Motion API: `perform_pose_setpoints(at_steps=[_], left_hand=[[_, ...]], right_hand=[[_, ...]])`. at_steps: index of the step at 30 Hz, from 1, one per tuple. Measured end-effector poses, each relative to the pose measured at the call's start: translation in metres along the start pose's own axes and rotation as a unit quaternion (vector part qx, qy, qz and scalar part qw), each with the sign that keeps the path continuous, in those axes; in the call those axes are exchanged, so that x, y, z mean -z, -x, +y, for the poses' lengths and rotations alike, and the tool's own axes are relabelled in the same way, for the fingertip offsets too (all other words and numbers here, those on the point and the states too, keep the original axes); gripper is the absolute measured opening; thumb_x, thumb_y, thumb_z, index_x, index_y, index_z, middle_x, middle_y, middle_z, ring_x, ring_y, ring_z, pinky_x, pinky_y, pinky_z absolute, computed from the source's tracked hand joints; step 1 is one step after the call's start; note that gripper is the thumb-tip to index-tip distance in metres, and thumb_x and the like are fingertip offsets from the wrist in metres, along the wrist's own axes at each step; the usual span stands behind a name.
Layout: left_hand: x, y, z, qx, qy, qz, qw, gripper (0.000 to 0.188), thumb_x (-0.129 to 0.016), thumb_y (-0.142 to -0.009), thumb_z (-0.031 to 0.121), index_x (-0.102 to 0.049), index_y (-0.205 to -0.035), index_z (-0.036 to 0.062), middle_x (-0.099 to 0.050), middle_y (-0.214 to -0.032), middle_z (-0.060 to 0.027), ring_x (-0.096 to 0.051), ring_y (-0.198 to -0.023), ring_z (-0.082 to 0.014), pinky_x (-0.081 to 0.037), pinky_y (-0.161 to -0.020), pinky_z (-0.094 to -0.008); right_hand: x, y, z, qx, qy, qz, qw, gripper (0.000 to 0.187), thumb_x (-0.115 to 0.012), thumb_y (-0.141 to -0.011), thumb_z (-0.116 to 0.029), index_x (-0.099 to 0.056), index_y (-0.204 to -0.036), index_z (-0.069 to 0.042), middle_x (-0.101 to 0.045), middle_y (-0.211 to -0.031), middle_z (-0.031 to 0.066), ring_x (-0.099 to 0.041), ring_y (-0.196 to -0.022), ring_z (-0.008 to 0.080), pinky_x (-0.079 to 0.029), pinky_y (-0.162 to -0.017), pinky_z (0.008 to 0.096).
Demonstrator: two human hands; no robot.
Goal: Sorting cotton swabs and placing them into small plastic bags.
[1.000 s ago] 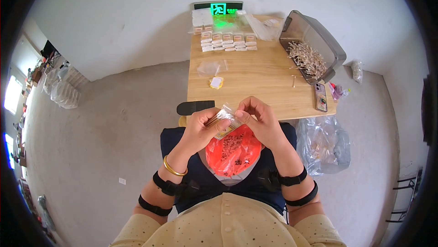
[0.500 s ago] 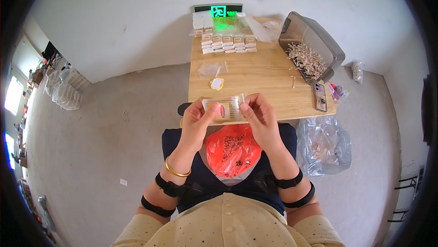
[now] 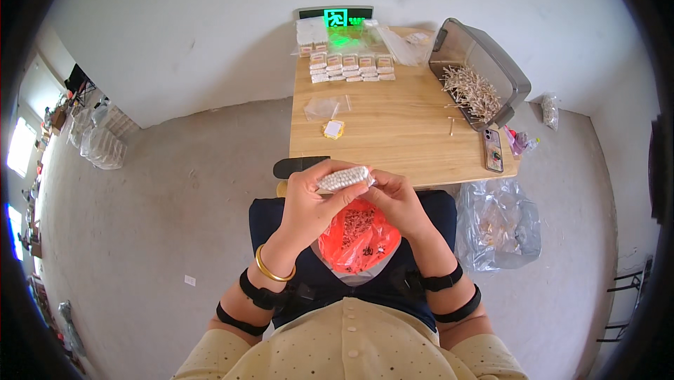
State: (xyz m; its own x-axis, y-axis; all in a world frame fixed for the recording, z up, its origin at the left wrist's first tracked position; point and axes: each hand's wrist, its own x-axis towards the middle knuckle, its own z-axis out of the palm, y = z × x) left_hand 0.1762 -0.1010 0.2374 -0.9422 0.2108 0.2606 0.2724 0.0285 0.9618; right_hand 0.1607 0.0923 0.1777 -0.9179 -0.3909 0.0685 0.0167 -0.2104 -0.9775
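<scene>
at centre, pinching flat clear-plastic white-swab packet [image 3: 344, 178] with left hand [image 3: 306, 194] and right hand [image 3: 396, 199]; probably sealing, next needing firm press

Both forearms [image 3: 427, 246] slant inward; the hands [image 3: 307, 201] [image 3: 397, 203] sit close together, fingers curled, thumbs pointing inward.

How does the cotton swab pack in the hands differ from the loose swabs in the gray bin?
Arrangement: the cotton swab pack is bundled in tight, even rows; the loose swabs lie jumbled, pointing every way. Place: the left hand holds the cotton swab pack up, while the loose swabs rest in the gray bin. Both consist of cotton swabs.
</scene>
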Motion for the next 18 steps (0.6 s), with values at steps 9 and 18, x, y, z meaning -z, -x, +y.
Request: perform_pose_setpoints(at_steps=[9, 18], left_hand=[[-0.003, 0.005, 0.014, -0.084, -0.103, -0.058, 0.989, 0.036, -0.082, -0.085, 0.003, -0.076, -0.12, 0.0038, -0.078, -0.113, -0.0125, -0.076, -0.099, -0.0165, -0.058, -0.087, -0.0264], [0.014, 0.002, 0.032, -0.219, -0.302, -0.034, 0.927, 0.041, -0.081, -0.075, -0.002, -0.077, -0.115, 0.0039, -0.078, -0.11, -0.0129, -0.077, -0.095, -0.0244, -0.062, -0.08, -0.0318]], right_hand=[[-0.002, 0.0, -0.004, 0.029, -0.104, -0.052, 0.993, 0.021, -0.062, -0.101, -0.001, -0.07, -0.12, 0.001, -0.072, -0.11, 0.0014, -0.064, -0.105, 0.0088, -0.051, -0.096, 0.0274], [0.006, -0.001, -0.011, 0.023, -0.151, -0.041, 0.987, 0.019, -0.069, -0.097, -0.001, -0.072, -0.116, 0.0, -0.075, -0.107, 0.0036, -0.069, -0.098, 0.0107, -0.055, -0.091, 0.028]])
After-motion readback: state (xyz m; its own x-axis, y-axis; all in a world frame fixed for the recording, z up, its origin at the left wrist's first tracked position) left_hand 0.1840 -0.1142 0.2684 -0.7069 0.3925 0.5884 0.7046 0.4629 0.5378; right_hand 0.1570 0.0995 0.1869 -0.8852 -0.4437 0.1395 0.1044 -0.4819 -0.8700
